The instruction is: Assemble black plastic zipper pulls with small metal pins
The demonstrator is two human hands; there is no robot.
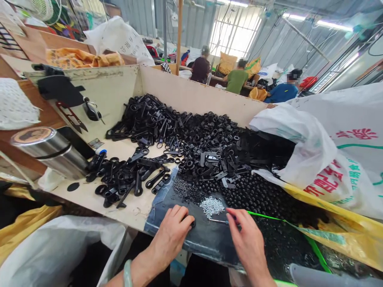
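Observation:
My left hand (172, 235) rests on a dark cloth pad (206, 235) at the near edge of the work tray, fingers curled round a small black part (193, 224). My right hand (247, 237) pinches a thin metal tool (220, 220) whose tip points left toward that part. Just beyond the fingers lie a small heap of silver pins (212, 206) and a heap of dark screws (187, 191). Black plastic balls (254, 193) spread to the right.
The wooden tray (191, 93) holds piles of black plastic levers (128, 177) and rings (209, 135). A steel flask (50, 153) lies at the left. White sacks (314, 147) crowd the right. Three people sit at a far table (236, 79).

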